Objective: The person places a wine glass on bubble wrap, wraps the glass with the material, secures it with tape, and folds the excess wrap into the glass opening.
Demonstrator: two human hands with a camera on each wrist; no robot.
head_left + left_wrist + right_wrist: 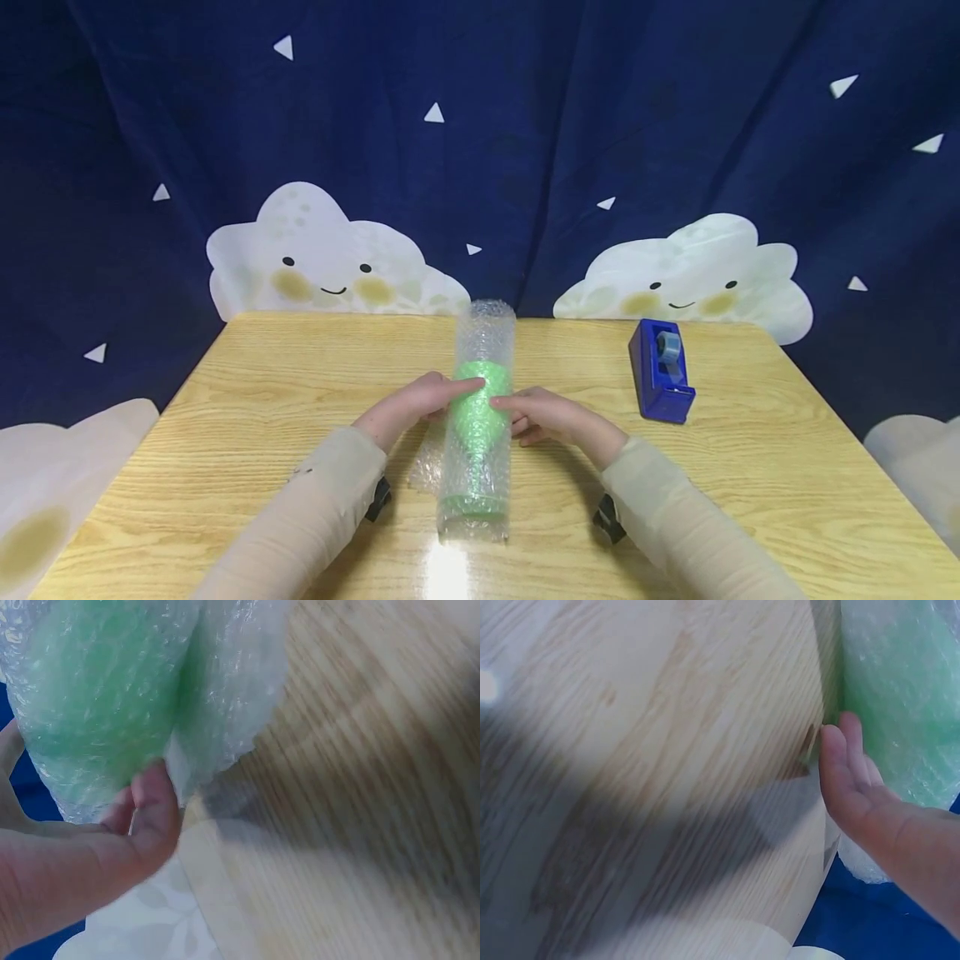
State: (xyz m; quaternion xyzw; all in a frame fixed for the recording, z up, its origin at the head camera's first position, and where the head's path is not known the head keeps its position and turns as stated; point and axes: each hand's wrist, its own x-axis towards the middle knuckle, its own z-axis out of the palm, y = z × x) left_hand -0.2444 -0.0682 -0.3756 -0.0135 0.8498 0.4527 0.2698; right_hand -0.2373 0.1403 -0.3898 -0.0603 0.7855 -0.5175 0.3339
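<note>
A green goblet-shaped item (480, 417) lies rolled in clear bubble wrap (486, 333), lengthwise on the table. Its wide part is under the hands and a green rim shows at the near end. From the left, my left hand (429, 393) holds the roll, one finger laid across the top. Its other fingers curl at the wrap's side, beside a loose flap, in the left wrist view. On the opposite side my right hand (547, 417) touches the roll, a digit on top and the other fingers fairly straight along its side. The wrap hides the item's exact kind.
A blue tape dispenser (662, 375) with a roll of clear tape stands at the right back of the wooden table (300, 358). A loose flap of bubble wrap (427, 467) sticks out left of the roll. Behind the table hangs a dark blue curtain (510, 167) with clouds.
</note>
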